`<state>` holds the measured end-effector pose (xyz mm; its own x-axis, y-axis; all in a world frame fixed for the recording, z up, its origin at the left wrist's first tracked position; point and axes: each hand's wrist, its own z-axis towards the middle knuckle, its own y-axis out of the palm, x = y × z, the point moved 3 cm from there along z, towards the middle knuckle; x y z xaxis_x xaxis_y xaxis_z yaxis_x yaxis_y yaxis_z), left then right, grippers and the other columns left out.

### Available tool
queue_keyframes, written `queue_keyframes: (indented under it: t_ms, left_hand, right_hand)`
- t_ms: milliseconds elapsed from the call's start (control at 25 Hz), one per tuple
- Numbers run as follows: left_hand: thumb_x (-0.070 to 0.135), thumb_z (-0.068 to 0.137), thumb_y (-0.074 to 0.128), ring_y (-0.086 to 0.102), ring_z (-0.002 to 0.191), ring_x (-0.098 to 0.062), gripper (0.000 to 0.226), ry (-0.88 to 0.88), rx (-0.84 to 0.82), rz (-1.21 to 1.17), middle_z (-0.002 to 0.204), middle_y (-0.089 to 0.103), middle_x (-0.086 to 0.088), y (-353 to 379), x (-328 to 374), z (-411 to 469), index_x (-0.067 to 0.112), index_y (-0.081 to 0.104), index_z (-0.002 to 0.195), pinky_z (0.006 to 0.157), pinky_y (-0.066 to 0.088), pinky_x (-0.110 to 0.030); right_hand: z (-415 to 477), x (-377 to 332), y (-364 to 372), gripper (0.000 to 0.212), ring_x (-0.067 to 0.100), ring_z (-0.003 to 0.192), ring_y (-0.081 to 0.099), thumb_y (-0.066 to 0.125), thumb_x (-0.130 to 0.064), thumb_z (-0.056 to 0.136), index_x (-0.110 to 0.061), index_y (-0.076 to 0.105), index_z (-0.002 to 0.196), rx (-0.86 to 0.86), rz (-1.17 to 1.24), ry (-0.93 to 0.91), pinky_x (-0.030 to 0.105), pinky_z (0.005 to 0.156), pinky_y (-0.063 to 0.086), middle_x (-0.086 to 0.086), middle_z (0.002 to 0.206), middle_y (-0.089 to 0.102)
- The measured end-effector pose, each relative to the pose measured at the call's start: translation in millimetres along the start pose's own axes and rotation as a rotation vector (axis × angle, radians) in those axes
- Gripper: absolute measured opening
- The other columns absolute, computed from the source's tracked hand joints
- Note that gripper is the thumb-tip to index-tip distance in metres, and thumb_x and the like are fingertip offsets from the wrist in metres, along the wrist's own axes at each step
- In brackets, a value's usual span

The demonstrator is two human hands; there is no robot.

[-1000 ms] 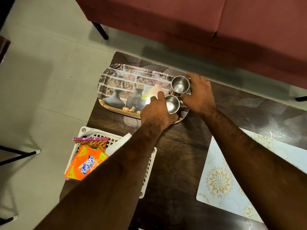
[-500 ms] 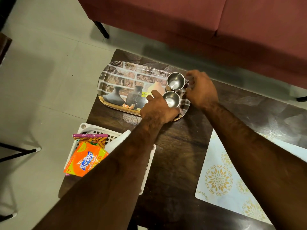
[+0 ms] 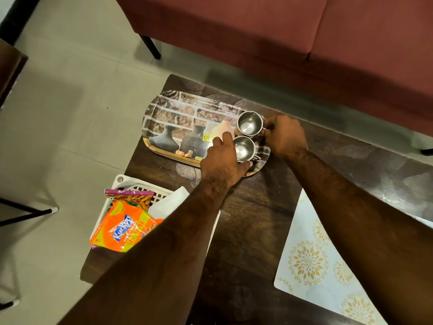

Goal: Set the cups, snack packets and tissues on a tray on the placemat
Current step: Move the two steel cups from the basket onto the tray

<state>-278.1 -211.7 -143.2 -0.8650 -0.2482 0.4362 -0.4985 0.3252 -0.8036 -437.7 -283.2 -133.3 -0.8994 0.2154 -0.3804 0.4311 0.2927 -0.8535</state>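
Plainly, the left grip (image 3: 222, 158) is closed round the nearer cup (image 3: 244, 148), forefinger on its far rim and thumb under its near side; the right grip (image 3: 284, 134) is curled at the handle side of the farther cup (image 3: 249, 123) and seems to pinch the handle, though the fingertips are partly hidden. Both steel cups stand upright and mouth-up on the right end of the tray (image 3: 164, 113), just beside each other; holding one in each hand looks like a way to seat them as a tight pair at that end, leaving the tray's left and middle bare for the other items.

Outward from the tray: it lies on the dark counter (image 3: 253, 219), not on the placemat (image 3: 311, 254), which sits well apart on the tray's near-right side. On the tray's near-left side a white basket (image 3: 121, 181) holds an orange snack packet (image 3: 121, 231), a second packet (image 3: 131, 198) tucked behind it, and a white tissue (image 3: 168, 202) partly under the left forearm. By my reading the cups are done; packets, tissue and carrying the tray to the placemat remain.
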Motion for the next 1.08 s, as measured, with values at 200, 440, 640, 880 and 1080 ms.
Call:
queue_keyframes:
  t_ms: [200, 440, 640, 880, 1080]
  left_hand:
    - [0.052, 0.073, 0.079, 0.059, 0.113, -0.038, 0.081, -0.002, -0.027, -0.031, 0.129, 0.049, -0.013, 0, 3, 1, 0.016, 0.035, 0.131, 0.082, 0.054, -0.049]
    - [0.053, 0.073, 0.079, 0.06, 0.113, -0.037, 0.084, -0.008, -0.026, -0.025, 0.13, 0.048, -0.012, 6, 2, 1, 0.018, 0.034, 0.134, 0.079, 0.051, -0.045]
    - [0.06, 0.066, 0.08, 0.057, 0.115, -0.035, 0.093, -0.022, -0.016, -0.068, 0.131, 0.047, -0.011, 0, -9, -11, 0.019, 0.034, 0.135, 0.08, 0.051, -0.048]
    - [0.028, 0.083, 0.067, 0.057, 0.109, -0.029, 0.041, 0.047, 0.021, -0.165, 0.121, 0.053, -0.007, -52, -64, -46, 0.017, 0.051, 0.119, 0.087, 0.052, -0.046]
    - [0.019, 0.081, 0.063, 0.061, 0.1, -0.029, 0.02, -0.097, 0.083, -0.131, 0.106, 0.062, -0.008, -102, -156, -74, 0.015, 0.061, 0.101, 0.082, 0.051, -0.038]
  right_hand:
    - [1, -1, -1, 0.027, 0.027, 0.108, 0.072, 0.066, -0.017, 0.094, -0.025, 0.078, 0.117, -0.023, 0.017, 0.006, 0.045, 0.097, 0.06, 0.004, 0.117, 0.078]
    - [5, -3, -3, 0.025, 0.028, 0.107, 0.073, 0.067, -0.017, 0.094, -0.025, 0.078, 0.115, 0.009, -0.002, 0.028, 0.048, 0.097, 0.06, 0.005, 0.115, 0.079]
    - [-6, -6, -10, 0.046, 0.03, 0.121, 0.066, 0.066, -0.014, 0.084, -0.029, 0.07, 0.127, 0.055, -0.004, 0.013, 0.047, 0.1, 0.057, 0.003, 0.131, 0.068]
    - [-68, -56, -21, 0.03, 0.02, 0.102, 0.063, 0.054, -0.013, 0.079, -0.025, 0.071, 0.101, 0.387, 0.166, -0.17, 0.027, 0.084, 0.053, 0.001, 0.112, 0.064]
    - [-141, -123, 52, 0.025, 0.002, 0.079, 0.06, 0.065, -0.01, 0.086, -0.028, 0.075, 0.1, -0.144, 0.228, -0.314, 0.018, 0.075, 0.052, -0.012, 0.097, 0.07]
